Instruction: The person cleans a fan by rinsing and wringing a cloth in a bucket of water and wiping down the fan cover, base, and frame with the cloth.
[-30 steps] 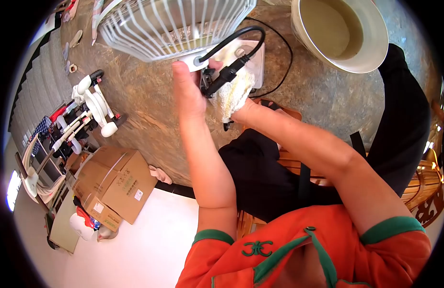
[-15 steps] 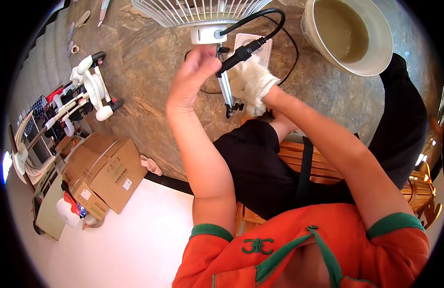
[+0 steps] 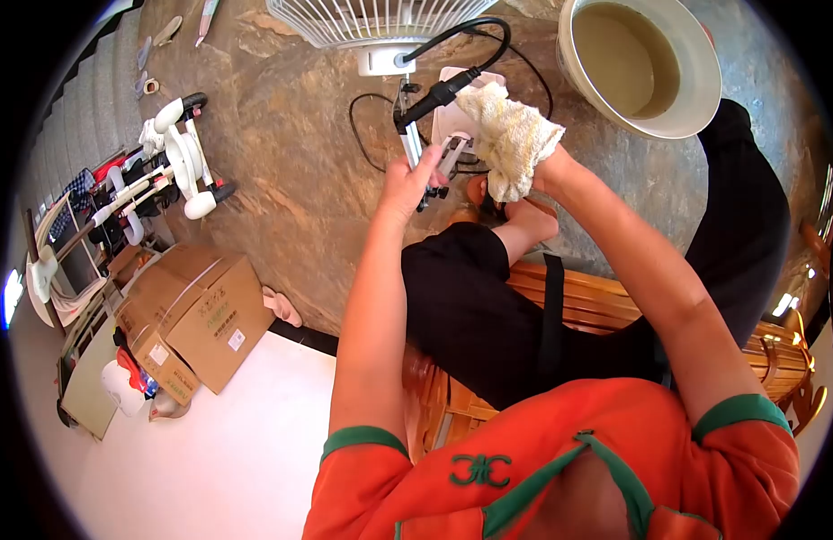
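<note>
My left hand (image 3: 411, 184) is closed round the lower part of the metal stand (image 3: 411, 142) below a white fan with a wire cage (image 3: 380, 22). A pale cloth (image 3: 511, 139) covers my right hand (image 3: 547, 171), whose fingers are hidden under it, beside the stand. A black cable with a thick connector (image 3: 439, 96) loops from the fan's white housing (image 3: 380, 61) down to the stand. Behind the cloth lies a pale base plate (image 3: 448, 117), partly hidden.
A white bucket (image 3: 569, 54) of murky water stands at the upper right. Cardboard boxes (image 3: 214, 315), a white wheeled frame (image 3: 184, 157) and pink shoes (image 3: 282, 306) are at the left. My bare foot (image 3: 529, 225) is near the cloth.
My left hand has moved from beside the fan housing down to the lower stand and closed on it. The cloth has shifted right, and the fan sits higher in view than one second ago.
</note>
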Tool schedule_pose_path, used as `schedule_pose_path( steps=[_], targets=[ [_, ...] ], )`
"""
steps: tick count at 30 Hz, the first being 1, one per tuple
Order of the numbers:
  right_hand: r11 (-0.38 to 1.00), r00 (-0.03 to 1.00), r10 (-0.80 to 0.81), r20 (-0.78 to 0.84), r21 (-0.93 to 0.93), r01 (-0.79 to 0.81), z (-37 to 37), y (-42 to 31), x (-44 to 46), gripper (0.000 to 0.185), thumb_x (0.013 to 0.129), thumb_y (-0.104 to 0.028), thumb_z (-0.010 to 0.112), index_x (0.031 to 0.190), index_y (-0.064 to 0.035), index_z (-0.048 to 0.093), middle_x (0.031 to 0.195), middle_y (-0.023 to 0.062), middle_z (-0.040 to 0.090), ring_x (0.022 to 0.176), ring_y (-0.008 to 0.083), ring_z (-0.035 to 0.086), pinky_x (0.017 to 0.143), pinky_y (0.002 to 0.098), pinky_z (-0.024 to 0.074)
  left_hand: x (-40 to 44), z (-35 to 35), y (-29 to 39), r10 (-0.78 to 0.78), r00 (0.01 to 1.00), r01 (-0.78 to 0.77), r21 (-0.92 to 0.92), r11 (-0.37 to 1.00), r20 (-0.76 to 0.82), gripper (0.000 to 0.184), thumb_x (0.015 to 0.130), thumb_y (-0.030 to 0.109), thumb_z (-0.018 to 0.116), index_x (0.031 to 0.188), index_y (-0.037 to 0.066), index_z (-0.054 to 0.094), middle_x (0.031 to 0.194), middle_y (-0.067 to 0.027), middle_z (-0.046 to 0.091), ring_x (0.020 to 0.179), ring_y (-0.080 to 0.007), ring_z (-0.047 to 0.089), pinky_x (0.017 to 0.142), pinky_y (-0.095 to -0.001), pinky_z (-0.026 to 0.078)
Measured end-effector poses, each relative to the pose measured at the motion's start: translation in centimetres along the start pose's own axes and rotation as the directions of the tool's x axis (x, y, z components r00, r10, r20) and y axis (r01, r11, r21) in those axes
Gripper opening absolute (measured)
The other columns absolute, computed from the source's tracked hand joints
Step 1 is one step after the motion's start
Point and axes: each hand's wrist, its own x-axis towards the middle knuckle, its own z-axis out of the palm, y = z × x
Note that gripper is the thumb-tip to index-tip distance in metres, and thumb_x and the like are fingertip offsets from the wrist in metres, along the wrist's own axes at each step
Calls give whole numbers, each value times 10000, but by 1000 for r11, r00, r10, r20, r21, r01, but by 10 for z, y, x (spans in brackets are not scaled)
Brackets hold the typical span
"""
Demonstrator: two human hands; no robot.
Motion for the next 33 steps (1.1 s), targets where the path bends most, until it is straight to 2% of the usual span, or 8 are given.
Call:
schedule_pose_path(
  steps=[4,9,12,16,26,29,31,33],
  targets=[
    [1000,998,8,-59,-18,-9,5,-9,-16,242,888,-311,569,1027,-114,580,817,17,580,642,135,538,539,268,430,9,10,16,7,979,-53,-222,974,-205,441,873,414,589,597,125,404,500,26,356,421,-95,371,543,-301,460],
    [991,994,31,-107,136,-16,-13,-8,-19,300,912,-394,492,1044,-136,569,889,34,583,781,169,549,625,325,459,18,30,46,-30,962,-55,-300,952,-272,423,880,411,579,623,124,404,503,33,353,420,-87,363,523,-294,452],
    [954,991,27,-130,298,13,-22,6,-19,235,927,-281,510,1079,-108,554,995,53,582,816,179,568,633,314,488,22,33,58,-68,944,-56,-358,932,-324,420,884,413,572,633,126,397,504,38,334,417,-90,347,510,-305,451],
    [915,987,120,-106,399,-68,0,36,-23,236,950,-352,433,995,-149,545,932,56,563,806,209,529,721,387,470,26,38,72,-116,919,-86,-481,872,-376,413,895,396,556,638,130,374,507,40,303,421,-96,318,492,-311,438],
    [526,952,296,80,818,-232,76,59,11,288,901,-399,471,811,-148,581,856,43,615,804,210,563,738,364,476,29,48,80,-229,859,-103,-593,798,-457,428,909,365,534,620,129,323,509,31,281,419,-105,287,460,-303,385],
    [546,935,353,38,803,-239,54,74,39,385,916,-458,404,769,-126,530,806,72,585,783,234,543,761,348,458,29,49,77,-194,874,-113,-574,811,-446,421,907,378,537,627,133,342,508,30,283,424,-106,289,477,-313,402],
    [540,919,395,5,807,-237,39,74,55,405,921,-430,402,759,-92,556,716,84,583,634,231,552,629,377,484,30,49,74,-182,883,-106,-562,820,-433,418,907,387,536,630,135,352,505,29,283,425,-106,288,487,-319,411],
    [584,924,323,203,726,-363,10,90,89,369,916,-385,432,767,-76,568,659,94,570,538,229,531,517,385,472,30,47,69,-189,886,-94,-564,821,-423,418,909,390,531,628,135,354,500,29,281,421,-106,286,489,-319,412]
  ],
)
